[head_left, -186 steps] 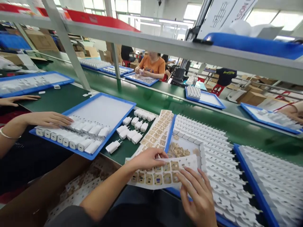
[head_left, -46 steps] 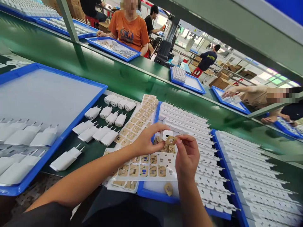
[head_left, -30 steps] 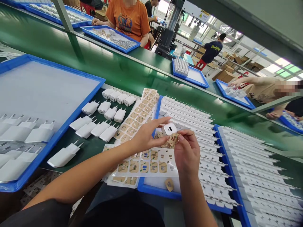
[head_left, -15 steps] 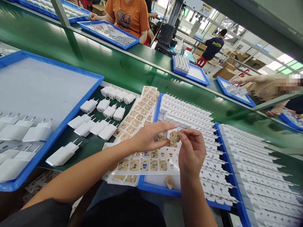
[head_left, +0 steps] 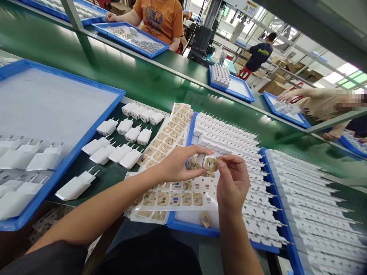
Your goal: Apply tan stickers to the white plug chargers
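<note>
My left hand (head_left: 183,164) grips a white plug adapter (head_left: 200,159) between thumb and fingers. A tan adhesive piece (head_left: 211,164) with a slot lies against the adapter's end face. My right hand (head_left: 233,173) pinches the right edge of that piece with thumb and forefinger. Beneath the hands lie sheets of tan stickers (head_left: 163,198), partly peeled at the right. Several loose tan pieces show just behind my left fingers. One more loose tan piece (head_left: 205,219) rests near the front rim of a blue tray (head_left: 192,228).
White adapters (head_left: 131,157) stand in rows on the green table at the left, beside a large blue tray (head_left: 94,141). Packed adapters (head_left: 309,198) fill trays at the right. Across the green belt (head_left: 137,76), people work at further trays.
The white adapter now shows clearly in my left hand, with the tan piece against its face. My right hand has barely moved. Across the belt, a person's hand at the right has shifted slightly left.
</note>
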`<state>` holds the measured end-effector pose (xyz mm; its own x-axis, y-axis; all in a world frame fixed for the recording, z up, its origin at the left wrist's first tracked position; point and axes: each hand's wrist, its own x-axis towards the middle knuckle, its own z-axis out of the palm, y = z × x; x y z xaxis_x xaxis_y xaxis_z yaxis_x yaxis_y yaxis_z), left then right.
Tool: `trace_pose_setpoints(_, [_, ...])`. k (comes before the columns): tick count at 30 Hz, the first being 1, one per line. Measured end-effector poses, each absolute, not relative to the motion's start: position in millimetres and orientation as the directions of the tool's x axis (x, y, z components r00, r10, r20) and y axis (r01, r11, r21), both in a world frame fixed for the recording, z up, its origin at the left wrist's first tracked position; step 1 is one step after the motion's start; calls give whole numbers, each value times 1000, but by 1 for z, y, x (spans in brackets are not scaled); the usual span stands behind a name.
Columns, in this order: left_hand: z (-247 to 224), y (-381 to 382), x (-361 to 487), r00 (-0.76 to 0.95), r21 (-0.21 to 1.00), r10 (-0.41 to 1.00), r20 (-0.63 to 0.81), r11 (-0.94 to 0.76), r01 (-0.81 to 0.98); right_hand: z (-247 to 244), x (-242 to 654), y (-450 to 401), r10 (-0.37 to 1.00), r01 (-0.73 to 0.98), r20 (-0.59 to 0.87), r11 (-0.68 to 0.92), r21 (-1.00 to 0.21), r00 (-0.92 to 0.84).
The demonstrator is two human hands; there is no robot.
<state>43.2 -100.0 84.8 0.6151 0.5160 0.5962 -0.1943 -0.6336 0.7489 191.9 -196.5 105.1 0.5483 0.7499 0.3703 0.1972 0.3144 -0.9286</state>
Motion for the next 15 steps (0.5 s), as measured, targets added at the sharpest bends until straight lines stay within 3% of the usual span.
trace_pose_setpoints(15, [84, -100, 44, 604, 718, 503, 619, -673, -176, 103, 192, -195, 720, 272, 421, 322, -907, 552])
